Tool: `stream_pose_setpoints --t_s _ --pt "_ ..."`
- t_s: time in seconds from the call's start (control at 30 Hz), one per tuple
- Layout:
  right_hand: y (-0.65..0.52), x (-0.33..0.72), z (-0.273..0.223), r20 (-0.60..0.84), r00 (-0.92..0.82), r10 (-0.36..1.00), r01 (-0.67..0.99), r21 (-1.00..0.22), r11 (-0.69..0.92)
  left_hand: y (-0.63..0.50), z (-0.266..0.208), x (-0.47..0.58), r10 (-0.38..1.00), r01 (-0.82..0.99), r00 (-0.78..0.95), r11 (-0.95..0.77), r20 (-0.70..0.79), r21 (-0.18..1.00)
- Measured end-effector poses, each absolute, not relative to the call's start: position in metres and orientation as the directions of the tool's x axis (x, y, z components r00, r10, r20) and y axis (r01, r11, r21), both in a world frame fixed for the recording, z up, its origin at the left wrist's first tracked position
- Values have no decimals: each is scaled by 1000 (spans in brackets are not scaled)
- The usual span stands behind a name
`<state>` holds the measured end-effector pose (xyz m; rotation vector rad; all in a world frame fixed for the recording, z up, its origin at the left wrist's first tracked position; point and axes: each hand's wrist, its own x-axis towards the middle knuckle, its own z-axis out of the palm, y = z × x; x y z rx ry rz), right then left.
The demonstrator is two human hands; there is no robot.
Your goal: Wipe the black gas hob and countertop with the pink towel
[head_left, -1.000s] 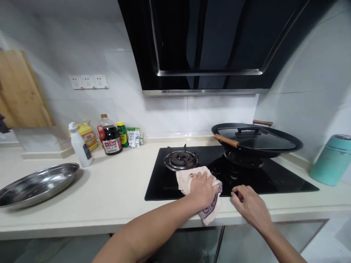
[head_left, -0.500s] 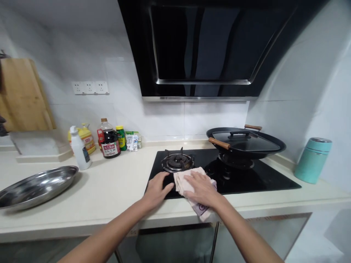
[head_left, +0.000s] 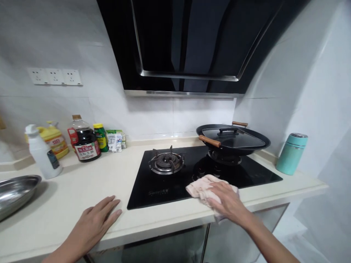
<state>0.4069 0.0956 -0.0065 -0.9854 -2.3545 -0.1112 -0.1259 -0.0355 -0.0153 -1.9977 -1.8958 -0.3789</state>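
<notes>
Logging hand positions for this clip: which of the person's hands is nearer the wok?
Right. The right hand is on the pale cloth in front of the wok; the left hand is farther away, over the counter left of the cooktop.

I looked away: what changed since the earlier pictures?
The left hand released the pale pink cloth and moved left onto the cream countertop; the right hand took it over, shifting it right along the glossy black hob. The black lidded wok stayed put.
</notes>
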Motion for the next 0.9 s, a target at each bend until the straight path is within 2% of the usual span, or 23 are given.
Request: stream_pose_setpoints --t_s 0.17,0.27,0.37,0.47,0.6,0.83,0.9 --pt "140 487 -14 556 -374 742 820 -174 545 -36 -15 -120 912 1000 -7 19 409 -25" --pt "172 495 2 442 -249 862 906 -207 368 -36 -12 -114 910 999 -22 30 414 -12" --pt "202 483 20 324 -149 934 960 -180 215 -38 -9 -111 913 999 -37 39 406 2" --pt "222 468 28 345 -88 934 980 -139 143 -40 -6 -109 916 999 -45 45 398 8" --pt "221 457 26 399 -130 908 984 -63 169 -41 -4 -108 913 998 -56 51 405 22" --pt "161 461 5 406 -336 850 940 95 326 -40 -11 -107 897 1000 -16 17 441 1" --pt "141 458 -1 421 -403 813 911 101 399 -40 -10 -105 890 1000 -4 0 455 10"
